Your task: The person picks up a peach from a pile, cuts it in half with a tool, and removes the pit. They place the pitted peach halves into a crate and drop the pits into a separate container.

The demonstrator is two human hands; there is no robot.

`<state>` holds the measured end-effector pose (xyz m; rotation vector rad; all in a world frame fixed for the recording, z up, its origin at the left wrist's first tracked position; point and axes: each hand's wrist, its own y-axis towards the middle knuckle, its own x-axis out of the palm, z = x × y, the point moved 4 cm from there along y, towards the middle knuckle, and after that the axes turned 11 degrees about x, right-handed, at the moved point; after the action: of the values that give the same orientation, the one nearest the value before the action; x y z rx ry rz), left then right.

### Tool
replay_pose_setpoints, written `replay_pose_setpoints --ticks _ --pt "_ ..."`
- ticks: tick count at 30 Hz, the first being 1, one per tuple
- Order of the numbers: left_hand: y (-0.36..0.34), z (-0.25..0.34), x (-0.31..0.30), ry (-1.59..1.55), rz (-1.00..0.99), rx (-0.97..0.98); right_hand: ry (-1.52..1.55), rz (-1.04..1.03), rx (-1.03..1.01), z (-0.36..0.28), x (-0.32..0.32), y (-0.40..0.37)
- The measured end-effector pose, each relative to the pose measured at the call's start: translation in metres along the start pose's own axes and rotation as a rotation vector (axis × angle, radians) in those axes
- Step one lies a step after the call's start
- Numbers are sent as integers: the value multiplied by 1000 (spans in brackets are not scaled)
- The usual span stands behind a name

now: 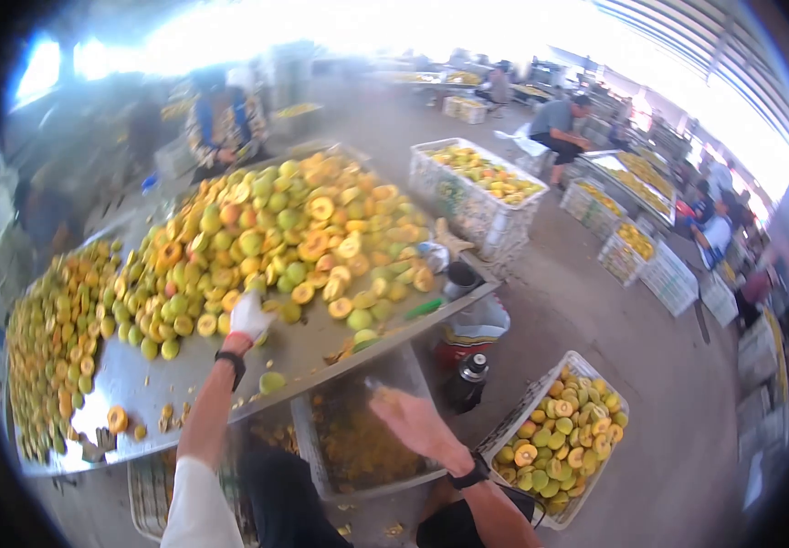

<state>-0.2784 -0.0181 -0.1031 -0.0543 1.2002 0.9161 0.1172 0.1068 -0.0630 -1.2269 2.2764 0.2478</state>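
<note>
My left hand, in a white glove, reaches to the near edge of a large pile of halved and whole yellow-green fruit on a metal table. Its fingers are against the fruit, and their grip is hidden. Bare and blurred, my right hand is over a grey crate with orange-brown bits inside. Something small and pale shows at its fingertips, too smeared to name. A green fruit piece lies near the table edge between my hands.
A green-handled tool and a dark cup sit at the table's right corner. Beside it stand a black flask and a white crate of fruit. A person is across the table; others work at the back right.
</note>
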Motion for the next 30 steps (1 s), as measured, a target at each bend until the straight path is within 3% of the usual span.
replay_pose_setpoints --ticks 5,9,11,15,18,19,22,23,27,30 --pt "-15 90 -42 -623 -13 -84 128 71 -88 -22 -8 -18" --pt "-45 148 -43 -1325 -156 -218 221 115 -122 -23 -12 -30" --pt "-68 199 -54 -1486 -240 -198 266 166 -166 -30 -14 -38" --pt "-103 251 -33 -1455 -207 -59 267 247 -228 -32 -22 -44" --pt "-123 247 13 -1605 -234 -185 208 218 -167 -23 -18 -37" --pt "-128 246 25 -1742 -256 -342 195 204 -140 -19 -15 -34" --pt "-133 251 28 -1809 -252 -403 162 185 -103 -10 -10 -27" --pt "-131 252 25 -1797 -295 -350 155 173 -91 -9 -9 -24" --pt "-127 245 24 -1643 -163 -246 151 152 -84 -17 -12 -27" --pt "-129 247 19 -1557 -109 -274 141 197 -110 -13 -6 -27"
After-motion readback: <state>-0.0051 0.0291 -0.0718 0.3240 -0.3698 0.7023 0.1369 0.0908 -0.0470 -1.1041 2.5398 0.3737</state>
